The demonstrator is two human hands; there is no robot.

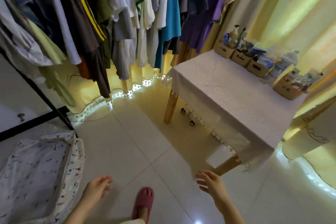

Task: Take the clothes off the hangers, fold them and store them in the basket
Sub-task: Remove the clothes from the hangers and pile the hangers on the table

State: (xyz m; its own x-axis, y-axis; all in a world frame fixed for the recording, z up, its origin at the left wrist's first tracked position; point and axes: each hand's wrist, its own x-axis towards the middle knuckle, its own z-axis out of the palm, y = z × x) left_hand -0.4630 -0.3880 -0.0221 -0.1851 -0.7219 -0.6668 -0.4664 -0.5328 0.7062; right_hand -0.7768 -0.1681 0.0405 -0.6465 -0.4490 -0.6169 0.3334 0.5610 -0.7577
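Nearest to me, the person's left hand (99, 186) hung above the floor tiles (127, 151) with its fingers loose and a little bent, gripping nothing. The right hand (209, 182) was held out level with it, fingers spread apart and likewise holding nothing. Between them, toward six o'clock, one foot in a pink slipper (143, 200) stood flat on the tiles.

The basket (72, 165) sat on the floor at about nine o'clock from the left hand, near it but not touching. It was a soft white fabric one with small printed figures, its mouth open upward and the patterned lining showing.

Farther off, at two o'clock from the right hand, stood a wooden-legged table (227, 96) under a white fringed cloth. A row of small boxes (240, 57) crammed with bottles and packets ran along its far edge (I could not read any labels).

Farthest, from ten round to one o'clock, the clothes (109, 14) hung packed close together, well apart from both hands: greys, whites, a pale green, a dark piece with a yellow stripe, a teal shirt (171, 14) and a purple one (203, 23). A black rack frame (36, 85) slanted down on the left beside the basket. Behind everything a yellow curtain (300, 14) glowed, daylight leaking under its hem.
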